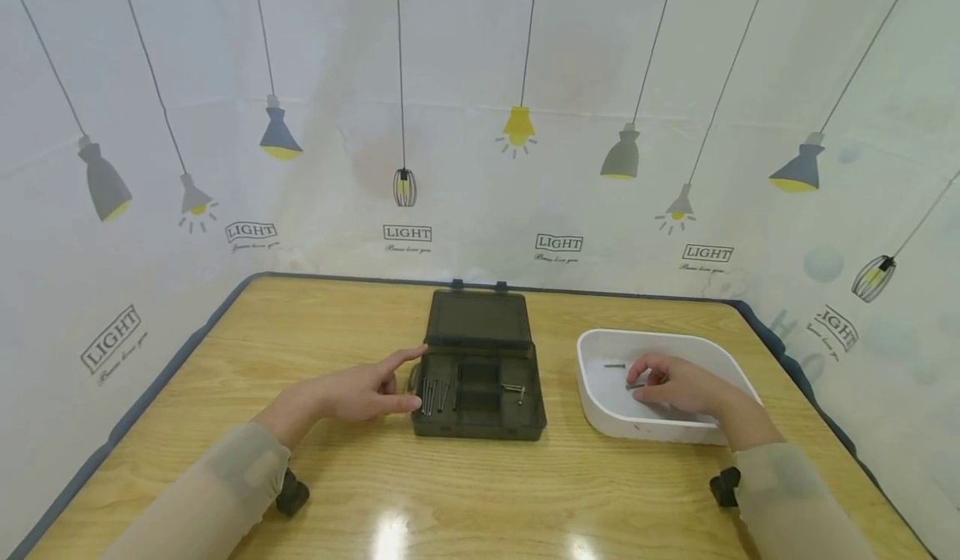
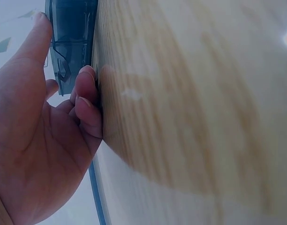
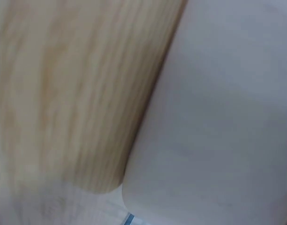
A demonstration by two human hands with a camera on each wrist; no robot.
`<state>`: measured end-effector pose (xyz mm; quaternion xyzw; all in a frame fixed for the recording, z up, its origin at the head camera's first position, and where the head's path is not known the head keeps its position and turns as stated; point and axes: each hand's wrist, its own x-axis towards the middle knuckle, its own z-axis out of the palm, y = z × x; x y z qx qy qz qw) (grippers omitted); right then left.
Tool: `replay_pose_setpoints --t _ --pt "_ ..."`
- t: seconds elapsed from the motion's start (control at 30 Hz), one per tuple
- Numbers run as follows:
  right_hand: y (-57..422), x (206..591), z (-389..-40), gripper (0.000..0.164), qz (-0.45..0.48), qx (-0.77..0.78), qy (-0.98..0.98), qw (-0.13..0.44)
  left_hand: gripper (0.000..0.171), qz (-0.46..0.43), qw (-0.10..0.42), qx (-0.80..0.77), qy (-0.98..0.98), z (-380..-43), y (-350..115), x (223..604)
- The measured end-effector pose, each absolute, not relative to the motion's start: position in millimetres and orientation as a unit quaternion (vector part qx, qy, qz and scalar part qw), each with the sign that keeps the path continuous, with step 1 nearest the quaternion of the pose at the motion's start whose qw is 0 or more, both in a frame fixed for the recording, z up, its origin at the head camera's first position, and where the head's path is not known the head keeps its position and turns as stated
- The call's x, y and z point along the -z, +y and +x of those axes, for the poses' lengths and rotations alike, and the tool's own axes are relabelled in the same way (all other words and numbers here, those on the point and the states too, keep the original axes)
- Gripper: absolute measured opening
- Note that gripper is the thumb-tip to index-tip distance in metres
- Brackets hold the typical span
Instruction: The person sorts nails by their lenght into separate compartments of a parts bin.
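Note:
A dark translucent organizer box (image 1: 480, 428) lies open on the table, its lid folded back. Several screws (image 1: 431, 397) stand in its left compartments, and a few lie in a right one. Along the box's left side, my left hand (image 1: 360, 391) touches it with extended index finger and thumb; the other fingers are bent. Over the white tray (image 1: 590, 402), my right hand (image 1: 675, 383) reaches in and pinches a screw (image 1: 634, 387) between thumb and fingers. Another screw (image 1: 615, 366) lies on the tray floor. The right wrist view shows only the tray's outer wall.
The wooden table (image 1: 337, 493) has a dark blue edge at its sides and back. Behind it hangs a pale cloth (image 1: 465, 68) printed with lamps. Bare wood separates the box from the tray.

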<state>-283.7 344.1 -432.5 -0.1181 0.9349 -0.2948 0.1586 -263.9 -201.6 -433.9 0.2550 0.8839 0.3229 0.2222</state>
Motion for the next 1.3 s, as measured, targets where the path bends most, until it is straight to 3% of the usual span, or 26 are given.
replay_pose_setpoints --t 0.67,1.3 --pt "341 430 -281 0.009 -0.121 0.281 0.94 0.15 0.094 0.256 0.23 -0.317 0.884 -268 -203 441" --pt "292 394 -271 0.021 -0.173 0.374 0.909 0.065 0.094 0.254 0.23 -0.312 0.886 -269 -204 438"
